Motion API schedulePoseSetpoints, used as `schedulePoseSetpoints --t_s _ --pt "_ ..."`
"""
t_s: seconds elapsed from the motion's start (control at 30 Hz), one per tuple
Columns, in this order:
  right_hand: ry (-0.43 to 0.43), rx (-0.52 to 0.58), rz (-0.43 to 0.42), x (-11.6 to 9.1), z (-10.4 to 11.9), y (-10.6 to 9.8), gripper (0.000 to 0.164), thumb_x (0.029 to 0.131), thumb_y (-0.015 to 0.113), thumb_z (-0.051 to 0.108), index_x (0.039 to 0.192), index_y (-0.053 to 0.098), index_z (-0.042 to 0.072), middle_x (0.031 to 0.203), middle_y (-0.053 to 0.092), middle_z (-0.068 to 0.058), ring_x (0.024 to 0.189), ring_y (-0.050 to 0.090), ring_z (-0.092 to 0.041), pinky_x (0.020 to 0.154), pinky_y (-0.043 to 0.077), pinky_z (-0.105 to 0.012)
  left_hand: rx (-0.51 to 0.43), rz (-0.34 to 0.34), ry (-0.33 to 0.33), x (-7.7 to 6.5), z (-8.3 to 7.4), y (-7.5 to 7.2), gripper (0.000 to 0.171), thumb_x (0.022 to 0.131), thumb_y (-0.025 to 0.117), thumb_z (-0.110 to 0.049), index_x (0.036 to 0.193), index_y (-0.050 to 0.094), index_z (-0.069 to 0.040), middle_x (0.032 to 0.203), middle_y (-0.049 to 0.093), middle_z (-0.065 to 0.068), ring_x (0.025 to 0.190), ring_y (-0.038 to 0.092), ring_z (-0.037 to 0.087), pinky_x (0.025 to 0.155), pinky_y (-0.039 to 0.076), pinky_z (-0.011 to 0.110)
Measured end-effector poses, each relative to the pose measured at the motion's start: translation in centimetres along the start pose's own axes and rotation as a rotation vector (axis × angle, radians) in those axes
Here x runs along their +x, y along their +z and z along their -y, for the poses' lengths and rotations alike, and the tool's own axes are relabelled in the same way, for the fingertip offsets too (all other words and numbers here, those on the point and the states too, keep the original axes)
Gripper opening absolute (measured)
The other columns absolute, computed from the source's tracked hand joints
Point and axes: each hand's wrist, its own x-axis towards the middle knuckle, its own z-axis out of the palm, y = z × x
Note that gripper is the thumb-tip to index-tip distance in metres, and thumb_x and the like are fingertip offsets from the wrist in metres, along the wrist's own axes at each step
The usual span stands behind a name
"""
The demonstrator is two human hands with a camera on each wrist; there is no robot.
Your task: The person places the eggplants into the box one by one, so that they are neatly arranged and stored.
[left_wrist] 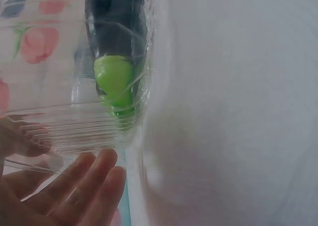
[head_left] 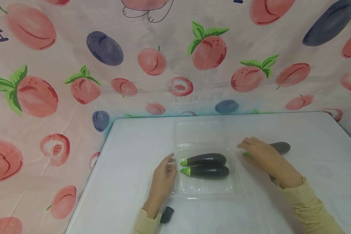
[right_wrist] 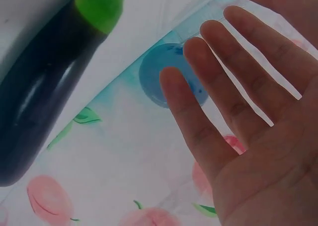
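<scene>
Two dark purple eggplants (head_left: 210,171) with green stem ends lie side by side in a clear plastic clamshell box (head_left: 204,191), its lid (head_left: 200,133) laid back behind it. My left hand (head_left: 162,178) is at the box's left side, relaxed fingers (left_wrist: 87,186) right at the ribbed plastic wall. Over on the right, a third eggplant (head_left: 281,148) lies on the table, partly hidden under my right hand (head_left: 263,159). In the right wrist view that eggplant (right_wrist: 49,82) shows whole-bodied beside the straight, spread fingers (right_wrist: 198,121), with a gap between them.
The white table (head_left: 120,156) ends at a cloth backdrop (head_left: 128,32) printed with peaches and dark blue fruit, which hangs at the back and sides. A small black object (head_left: 167,214) shows by the left sleeve (head_left: 147,222).
</scene>
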Motion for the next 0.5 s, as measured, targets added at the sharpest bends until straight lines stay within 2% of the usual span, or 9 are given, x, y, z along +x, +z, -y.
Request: schedulePoseSetpoints --t_s 0.5 --pt "0.035 0.006 0.038 -0.6 -1.6 0.9 0.030 0.081 0.078 0.003 0.109 0.070 -0.002 0.108 0.067 -0.017 0.106 0.062 -0.037 0.091 0.053 -0.053 0.001 0.004 0.006 0.1 0.2 0.0 0.044 0.100 0.055 -0.021 0.144 0.050 -0.021 0.130 0.064 0.000 0.113 0.064 0.018 0.097 0.054 0.037"
